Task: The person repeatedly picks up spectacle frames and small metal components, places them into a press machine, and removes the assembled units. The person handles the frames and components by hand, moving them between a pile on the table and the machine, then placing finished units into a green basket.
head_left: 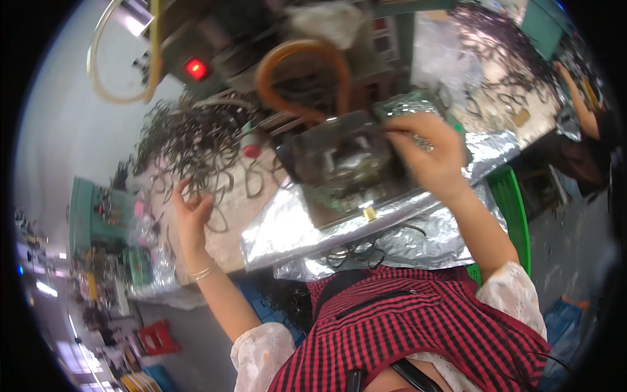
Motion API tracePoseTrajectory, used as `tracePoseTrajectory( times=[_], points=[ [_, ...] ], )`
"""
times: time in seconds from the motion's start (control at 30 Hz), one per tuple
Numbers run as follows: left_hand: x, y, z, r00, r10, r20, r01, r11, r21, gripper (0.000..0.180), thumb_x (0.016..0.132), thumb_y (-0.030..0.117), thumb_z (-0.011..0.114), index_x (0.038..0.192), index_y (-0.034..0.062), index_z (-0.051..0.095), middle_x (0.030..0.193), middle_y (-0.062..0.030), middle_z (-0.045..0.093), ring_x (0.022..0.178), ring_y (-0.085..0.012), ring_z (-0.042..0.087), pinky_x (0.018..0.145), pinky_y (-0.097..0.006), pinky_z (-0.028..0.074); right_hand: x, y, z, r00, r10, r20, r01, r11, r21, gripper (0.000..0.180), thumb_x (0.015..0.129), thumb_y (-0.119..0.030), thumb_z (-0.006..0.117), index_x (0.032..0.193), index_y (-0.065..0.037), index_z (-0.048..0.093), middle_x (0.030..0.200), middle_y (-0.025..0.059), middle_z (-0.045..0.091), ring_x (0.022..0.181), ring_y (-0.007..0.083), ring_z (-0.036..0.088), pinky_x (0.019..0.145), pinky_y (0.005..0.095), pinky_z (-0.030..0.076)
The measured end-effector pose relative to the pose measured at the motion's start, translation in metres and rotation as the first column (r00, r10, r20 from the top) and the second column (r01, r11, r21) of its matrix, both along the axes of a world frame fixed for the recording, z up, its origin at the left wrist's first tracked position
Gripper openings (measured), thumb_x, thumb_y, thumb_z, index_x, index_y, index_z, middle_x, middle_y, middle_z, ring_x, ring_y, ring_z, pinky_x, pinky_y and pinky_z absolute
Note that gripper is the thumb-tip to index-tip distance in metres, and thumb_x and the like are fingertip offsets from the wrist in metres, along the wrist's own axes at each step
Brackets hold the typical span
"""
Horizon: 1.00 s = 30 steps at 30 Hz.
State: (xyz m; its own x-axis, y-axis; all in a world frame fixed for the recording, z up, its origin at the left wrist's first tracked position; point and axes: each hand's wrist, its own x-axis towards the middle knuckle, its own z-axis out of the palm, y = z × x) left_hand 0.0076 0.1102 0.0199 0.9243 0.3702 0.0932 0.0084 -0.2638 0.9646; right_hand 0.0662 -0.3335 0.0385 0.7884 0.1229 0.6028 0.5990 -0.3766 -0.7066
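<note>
My left hand [191, 219] reaches over the pale tabletop, index finger and thumb apart, beside a heap of dark eyeglass frames [189, 140]. A few loose frames [255, 181] lie to its right; I see none clearly gripped. At the right side of a dark, shiny machine fixture [349, 153], my right hand [436, 153] has its fingertips pinched together. What they hold, if anything, is too small and blurred to make out. Small silvery metal parts [421, 142] show by its palm. More eyeglass frames [359, 251] rest on silver foil [418, 245] below the fixture.
An orange-brown hose [261, 72] loops above the fixture. A red light [195, 68] glows on the machine, and a red-tipped knob [251, 150] sticks out at left. Another heap of frames [503, 52] covers the far right, near another person's arm [578, 104]. A green crate [513, 206] stands at right.
</note>
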Motion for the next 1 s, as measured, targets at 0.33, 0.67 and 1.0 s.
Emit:
tracePoseTrajectory(
  times=[0.33,0.67,1.0],
  points=[
    [0.018,-0.027,-0.017,0.992,0.127,0.019,-0.129,0.982,0.138,0.068,0.085,0.008,0.068,0.142,0.0010,0.030,0.072,-0.0017,0.060,0.055,-0.0049,0.046,0.048,-0.018,0.033,-0.001,0.048,-0.007,0.919,0.335,-0.208,-0.146,0.780,0.608,0.037,0.087,-0.001,0.060,0.123,0.003,0.053,0.099,0.0119,0.068,0.099,0.0160,0.065,0.087,0.0276,0.050],
    [0.036,-0.039,0.001,0.999,0.049,-0.008,-0.045,0.967,0.252,0.084,0.082,0.006,0.068,0.149,0.0014,0.017,0.069,-0.0014,0.058,0.057,-0.0068,0.049,0.051,-0.020,0.038,-0.039,0.057,0.020,0.889,0.379,-0.256,-0.151,0.772,0.618,0.042,0.086,0.004,0.047,0.128,0.007,0.045,0.110,0.0197,0.064,0.106,0.0230,0.063,0.092,0.0323,0.046],
    [0.043,0.004,0.009,0.991,0.130,0.027,-0.132,0.947,0.294,0.101,0.072,0.002,0.078,0.149,0.0033,0.013,0.068,-0.0019,0.058,0.054,-0.0085,0.050,0.048,-0.022,0.041,0.005,-0.010,-0.028,0.977,-0.126,-0.172,0.158,0.970,0.184,0.045,0.084,0.000,0.057,0.129,-0.003,0.053,0.117,0.0097,0.064,0.113,0.0193,0.059,0.098,0.0315,0.043]
  ],
)
